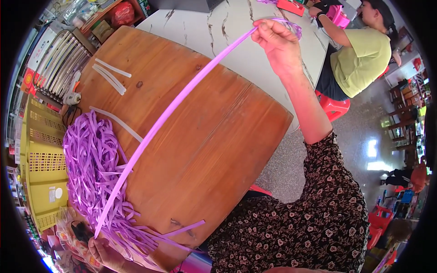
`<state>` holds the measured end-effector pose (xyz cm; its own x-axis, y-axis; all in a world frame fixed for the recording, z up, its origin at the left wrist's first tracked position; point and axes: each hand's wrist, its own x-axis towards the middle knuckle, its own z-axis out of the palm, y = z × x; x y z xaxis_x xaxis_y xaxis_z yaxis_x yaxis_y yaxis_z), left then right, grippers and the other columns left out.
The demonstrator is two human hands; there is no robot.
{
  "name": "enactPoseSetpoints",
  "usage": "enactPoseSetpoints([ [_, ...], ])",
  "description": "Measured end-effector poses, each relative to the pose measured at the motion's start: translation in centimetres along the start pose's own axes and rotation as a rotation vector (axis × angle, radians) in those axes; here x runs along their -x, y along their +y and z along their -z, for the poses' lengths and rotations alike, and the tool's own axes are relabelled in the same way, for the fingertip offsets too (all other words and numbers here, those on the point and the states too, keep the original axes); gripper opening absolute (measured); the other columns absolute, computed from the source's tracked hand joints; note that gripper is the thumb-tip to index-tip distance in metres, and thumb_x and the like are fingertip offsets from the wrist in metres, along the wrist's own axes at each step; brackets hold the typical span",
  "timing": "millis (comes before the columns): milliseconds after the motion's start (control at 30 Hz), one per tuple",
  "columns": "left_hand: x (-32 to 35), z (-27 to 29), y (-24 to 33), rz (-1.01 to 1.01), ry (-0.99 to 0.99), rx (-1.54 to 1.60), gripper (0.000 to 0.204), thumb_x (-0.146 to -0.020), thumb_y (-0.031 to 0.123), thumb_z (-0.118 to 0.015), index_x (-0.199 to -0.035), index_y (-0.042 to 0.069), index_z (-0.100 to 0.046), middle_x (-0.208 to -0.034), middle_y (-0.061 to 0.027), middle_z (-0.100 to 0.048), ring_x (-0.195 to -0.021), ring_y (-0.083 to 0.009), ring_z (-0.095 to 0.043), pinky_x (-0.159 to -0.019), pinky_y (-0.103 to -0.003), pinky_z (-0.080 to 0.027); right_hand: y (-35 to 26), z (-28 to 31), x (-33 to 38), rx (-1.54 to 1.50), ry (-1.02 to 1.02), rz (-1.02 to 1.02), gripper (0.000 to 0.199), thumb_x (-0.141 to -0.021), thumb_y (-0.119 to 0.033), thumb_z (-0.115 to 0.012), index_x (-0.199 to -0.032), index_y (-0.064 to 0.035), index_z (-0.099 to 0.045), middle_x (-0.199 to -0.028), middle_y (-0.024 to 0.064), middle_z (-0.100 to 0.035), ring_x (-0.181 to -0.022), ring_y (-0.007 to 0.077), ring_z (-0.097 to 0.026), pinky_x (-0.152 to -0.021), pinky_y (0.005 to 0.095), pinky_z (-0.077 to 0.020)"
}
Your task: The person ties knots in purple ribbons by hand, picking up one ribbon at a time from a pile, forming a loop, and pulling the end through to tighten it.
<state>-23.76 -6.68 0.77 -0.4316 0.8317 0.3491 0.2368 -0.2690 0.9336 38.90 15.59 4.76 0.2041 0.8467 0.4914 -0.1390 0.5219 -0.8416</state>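
A long light-purple ribbon (pixel 168 111) is stretched taut, slanting across above the wooden board. My right hand (pixel 278 45) pinches its far end between thumb and fingers, out over the marble-patterned table. A loose loop of purple ribbon (pixel 295 28) shows beside and behind those fingers. At the lower left, my left hand (pixel 105 253) is closed on the ribbon's near end. Close to it, a tangled heap of purple ribbons (pixel 93 159) covers the board's left side, with some strands trailing to the near edge. Several translucent glue sticks (pixel 109 79) lie on the wooden board (pixel 195 168).
A yellow slotted basket (pixel 45 164) stands along the left, with a white glue gun (pixel 72 97) near it. Beyond the board is a white marble-patterned table (pixel 182 22). At the far right a person in a yellow-green shirt (pixel 364 59) sits on a red stool (pixel 334 107).
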Motion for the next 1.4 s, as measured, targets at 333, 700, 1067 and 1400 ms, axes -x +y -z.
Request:
enactPoseSetpoints([
  [333,-1.6,-5.3,-0.2,0.377,0.290,1.206,0.023,-0.096,0.007,-0.042,-0.113,-0.006,-0.050,-0.114,-0.0174,-0.055,-0.109,-0.0283,-0.051,-0.104,-0.041,-0.036,1.0,-5.1,0.4,-1.017,0.164,-0.456,0.021,-0.088,-0.007,-0.059,-0.109,-0.0011,-0.057,-0.103,0.0099,-0.059,-0.096,0.0218,-0.055,-0.086,0.0368,-0.0468],
  [700,0.9,-15.9,6.5,0.097,0.201,-0.098,0.032,-0.087,0.000,-0.054,-0.119,0.000,-0.050,-0.078,-0.0020,-0.061,-0.058,-0.0036,-0.041,-0.051,-0.017,-0.030,0.0,-10.2,4.0,0.045,-0.412,-0.230,0.042,-0.092,-0.004,-0.052,-0.133,-0.0006,-0.044,-0.091,0.0051,-0.062,-0.067,0.0069,-0.045,-0.061,0.0184,-0.0361],
  [1067,4.1,-22.1,6.5,0.341,-0.295,0.427,0.015,-0.084,-0.004,-0.063,-0.098,0.001,-0.062,-0.085,-0.0007,-0.064,-0.074,-0.0043,-0.055,-0.066,-0.017,-0.042,-0.8,-19.0,10.4,-0.046,-0.866,-0.316,0.020,-0.086,0.005,-0.059,-0.105,0.0012,-0.060,-0.092,0.0066,-0.064,-0.088,0.0136,-0.063,-0.077,0.0230,-0.0501],
  [1400,4.7,-21.5,5.1,0.310,-0.273,0.456,0.015,-0.084,-0.007,-0.061,-0.097,0.000,-0.063,-0.086,0.0015,-0.058,-0.077,-0.0038,-0.050,-0.069,-0.017,-0.040,-1.0,-21.3,11.6,0.092,-0.974,-0.127,0.028,-0.077,0.001,-0.070,-0.104,-0.0023,-0.064,-0.091,0.0058,-0.059,-0.081,0.0105,-0.058,-0.062,0.0217,-0.0477],
])
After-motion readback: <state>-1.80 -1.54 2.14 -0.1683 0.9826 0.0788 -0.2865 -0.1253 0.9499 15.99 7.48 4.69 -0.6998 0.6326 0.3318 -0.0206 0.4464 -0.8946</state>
